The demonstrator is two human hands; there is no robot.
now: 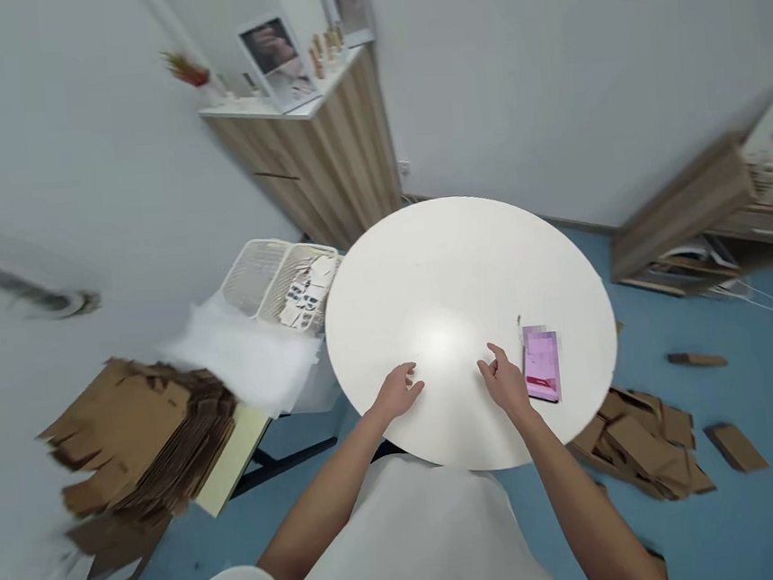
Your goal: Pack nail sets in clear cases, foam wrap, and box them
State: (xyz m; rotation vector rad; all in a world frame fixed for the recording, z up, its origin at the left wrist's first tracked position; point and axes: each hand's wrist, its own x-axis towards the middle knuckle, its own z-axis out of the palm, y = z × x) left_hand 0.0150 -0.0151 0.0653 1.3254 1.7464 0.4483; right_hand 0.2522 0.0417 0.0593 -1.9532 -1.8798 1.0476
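Note:
Over the near part of a round white table (464, 247), both of my hands hold nothing. My left hand (399, 392) is at the near left, its fingers apart and bent toward the middle. Across from it, my right hand (503, 379) has its thumb and index finger apart. Just right of that hand lies a phone (542, 364) with a pink, partly blurred screen. A tiny object (518, 321), too small to name, is by the phone's upper left corner.
Left of the table stand a white two-part basket (289, 280) with small cards and a pile of white plastic bags (247, 352). Flattened cardboard (134, 429) is stacked lower left. Small brown boxes (650, 443) lie on the floor at right. A wooden cabinet (321, 160) stands behind.

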